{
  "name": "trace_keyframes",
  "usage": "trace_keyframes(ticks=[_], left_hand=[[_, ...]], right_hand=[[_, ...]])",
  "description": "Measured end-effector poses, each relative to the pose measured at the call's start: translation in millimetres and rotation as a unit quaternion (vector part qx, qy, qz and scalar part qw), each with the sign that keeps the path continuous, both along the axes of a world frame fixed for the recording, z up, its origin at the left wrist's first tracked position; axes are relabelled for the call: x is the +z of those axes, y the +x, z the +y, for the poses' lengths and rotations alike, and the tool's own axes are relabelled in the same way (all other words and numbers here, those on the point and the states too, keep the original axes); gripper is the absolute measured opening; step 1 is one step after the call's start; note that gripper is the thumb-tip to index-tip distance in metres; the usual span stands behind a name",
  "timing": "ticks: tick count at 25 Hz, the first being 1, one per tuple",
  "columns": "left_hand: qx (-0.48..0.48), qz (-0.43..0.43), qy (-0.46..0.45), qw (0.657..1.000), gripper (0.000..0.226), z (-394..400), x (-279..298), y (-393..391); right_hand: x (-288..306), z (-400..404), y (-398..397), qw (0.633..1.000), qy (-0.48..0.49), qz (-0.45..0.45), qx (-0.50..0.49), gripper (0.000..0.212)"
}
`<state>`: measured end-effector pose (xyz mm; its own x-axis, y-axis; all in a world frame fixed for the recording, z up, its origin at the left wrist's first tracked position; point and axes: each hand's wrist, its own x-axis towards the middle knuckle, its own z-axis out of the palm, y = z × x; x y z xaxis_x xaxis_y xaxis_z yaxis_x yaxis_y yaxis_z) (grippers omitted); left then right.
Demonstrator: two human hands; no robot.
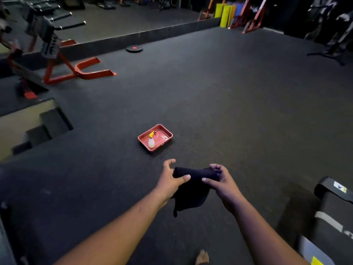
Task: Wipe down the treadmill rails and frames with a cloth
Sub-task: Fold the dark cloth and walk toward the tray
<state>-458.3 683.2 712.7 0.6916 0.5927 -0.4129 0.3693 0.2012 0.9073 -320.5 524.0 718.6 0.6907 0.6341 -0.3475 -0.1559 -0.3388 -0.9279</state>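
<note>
We find both hands on the cloth (193,185), held up in front of us over the floor (229,104). The left hand (169,181) pinches the cloth's left end with the thumb across its front, fingers curled loosely above. The right hand (221,181) pinches the right end between thumb and fingers. The cloth is dark, bunched along the top between the two grips, and a loose flap hangs below them.

In our judgement the step in hand is preparing the cloth, folding or gathering it; no wiping has begun. The next move calls for carrying the cloth to the treadmill. A dark machine (332,217) stands low and to the right of the right grip, likely the treadmill, though only part shows.

Beyond the grips, ahead on the floor, a red tray (164,131) holds a spray bottle (151,141) with a yellow top, well apart from the hands. A red-framed bench (76,70) stands far off to the left. A bare foot (202,257) shows below the grips. Nothing blocks the way to the machine.
</note>
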Motion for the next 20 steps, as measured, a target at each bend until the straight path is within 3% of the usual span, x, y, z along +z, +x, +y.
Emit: trace_keyframes(ticks=[3, 5, 8, 11, 16, 20], left_hand=[[-0.099, 0.083, 0.191, 0.973, 0.085, 53.7, -3.8, 59.9], [-0.112, 0.149, 0.314, 0.931, 0.065, 89.3, -9.4, 105.7], [-0.13, 0.255, 0.432, 0.855, 0.04, 144.3, -12.9, 165.7], [-0.143, 0.3, 0.463, 0.822, 0.036, 207.3, -14.6, 225.3], [-0.161, 0.314, 0.352, 0.867, 0.027, 315.1, -44.2, 307.7], [-0.173, 0.325, 0.305, 0.878, 0.031, 419.4, -107.7, 368.1]], right_hand=[[-12.2, 55.2, 66.7, 0.972, -0.079, -0.192, 0.111, 0.059], [-22.5, 99.8, 117.2, 0.932, -0.117, -0.309, 0.15, 0.053], [-27.2, 167.5, 192.3, 0.868, -0.186, -0.405, 0.22, 0.034], [-28.0, 237.8, 267.3, 0.825, -0.204, -0.446, 0.281, 0.028], [-53.5, 367.2, 365.0, 0.781, -0.231, -0.449, 0.368, 0.027], [-110.7, 486.7, 433.1, 0.739, -0.284, -0.434, 0.43, 0.026]])
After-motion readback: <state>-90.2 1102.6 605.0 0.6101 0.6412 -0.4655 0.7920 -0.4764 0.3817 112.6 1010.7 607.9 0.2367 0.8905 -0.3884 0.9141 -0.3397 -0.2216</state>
